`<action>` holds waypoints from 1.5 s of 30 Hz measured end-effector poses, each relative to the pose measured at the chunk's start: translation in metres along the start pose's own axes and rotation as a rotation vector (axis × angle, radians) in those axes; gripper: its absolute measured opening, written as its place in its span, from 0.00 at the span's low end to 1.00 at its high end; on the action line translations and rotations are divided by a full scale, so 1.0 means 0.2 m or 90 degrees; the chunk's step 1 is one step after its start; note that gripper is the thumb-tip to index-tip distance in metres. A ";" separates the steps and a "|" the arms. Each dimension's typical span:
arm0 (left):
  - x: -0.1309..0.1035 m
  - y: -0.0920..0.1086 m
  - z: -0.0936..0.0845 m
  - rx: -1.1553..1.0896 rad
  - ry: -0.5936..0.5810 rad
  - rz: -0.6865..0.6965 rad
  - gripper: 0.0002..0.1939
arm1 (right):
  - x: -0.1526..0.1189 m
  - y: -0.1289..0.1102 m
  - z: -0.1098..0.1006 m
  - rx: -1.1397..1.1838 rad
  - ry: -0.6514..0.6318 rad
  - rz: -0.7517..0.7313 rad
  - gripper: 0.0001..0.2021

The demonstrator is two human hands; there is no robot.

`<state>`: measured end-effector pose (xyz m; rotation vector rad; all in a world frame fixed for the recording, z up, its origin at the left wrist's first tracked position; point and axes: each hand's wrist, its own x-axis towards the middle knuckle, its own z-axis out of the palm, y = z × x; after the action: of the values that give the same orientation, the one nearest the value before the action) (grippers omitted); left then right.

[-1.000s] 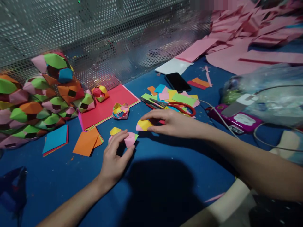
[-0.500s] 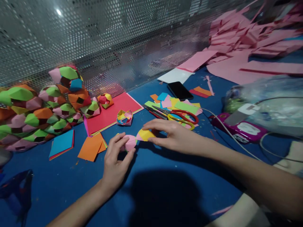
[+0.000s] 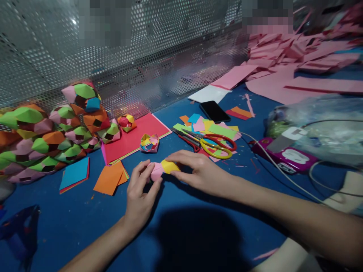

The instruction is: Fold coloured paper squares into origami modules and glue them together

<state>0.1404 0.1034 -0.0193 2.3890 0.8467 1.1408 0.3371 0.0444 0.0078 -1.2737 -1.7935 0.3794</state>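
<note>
My left hand [image 3: 141,192] grips a pink folded paper piece [image 3: 156,172] between thumb and fingers, near the middle of the view. From the right, my right hand [image 3: 198,169] pinches a yellow folded paper piece [image 3: 169,166]. The pink and yellow pieces touch each other. Just behind them stands a small open paper ring [image 3: 149,143] in yellow, blue and pink. Orange paper squares [image 3: 109,179] lie left of my left hand. Beyond my right hand, scissors with red handles [image 3: 224,139] and others with yellow handles [image 3: 217,150] rest on coloured paper pieces.
Joined paper balls [image 3: 53,145] are stacked at the left by a perforated metal panel [image 3: 170,49]. Blue squares [image 3: 75,173], red sheets [image 3: 136,138], a phone [image 3: 214,111], a purple power strip [image 3: 286,155] with cables, a plastic bag [image 3: 326,128] and pink paper [image 3: 283,79] surround the hands.
My right hand has moved slightly left with the yellow piece, which now sits closer against the pink piece. My left hand keeps its grip. The camera view has shifted a little.
</note>
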 end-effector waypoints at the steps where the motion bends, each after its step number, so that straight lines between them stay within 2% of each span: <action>1: 0.00 0.00 0.00 0.001 -0.001 -0.001 0.20 | 0.00 0.00 0.01 0.000 0.001 -0.005 0.12; 16: 0.01 0.01 0.02 0.000 -0.008 -0.010 0.20 | -0.01 0.00 0.05 -0.030 0.004 -0.006 0.13; 22: 0.01 0.02 0.00 -0.009 -0.047 -0.040 0.21 | 0.00 0.00 0.04 -0.019 -0.005 0.009 0.13; 27: 0.00 0.02 -0.01 -0.024 -0.056 -0.053 0.20 | 0.00 0.00 0.03 0.003 -0.024 -0.013 0.18; 32: -0.01 0.04 -0.02 -0.007 -0.058 -0.028 0.19 | -0.01 0.00 0.03 -0.009 -0.034 -0.035 0.18; 37: 0.04 0.04 -0.07 0.045 -0.109 -0.019 0.21 | 0.01 0.05 -0.01 -0.039 -0.044 -0.016 0.16; 41: 0.11 0.00 -0.14 0.079 -0.104 -0.035 0.18 | 0.04 0.13 -0.05 -0.090 -0.111 -0.001 0.16; 45: 0.19 -0.06 -0.23 0.110 -0.203 -0.060 0.16 | 0.04 0.20 -0.08 -0.134 -0.160 0.024 0.16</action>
<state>0.1180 0.1403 0.0239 2.5457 0.9660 0.6485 0.3729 0.0655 -0.0063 -1.4600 -2.0672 0.3945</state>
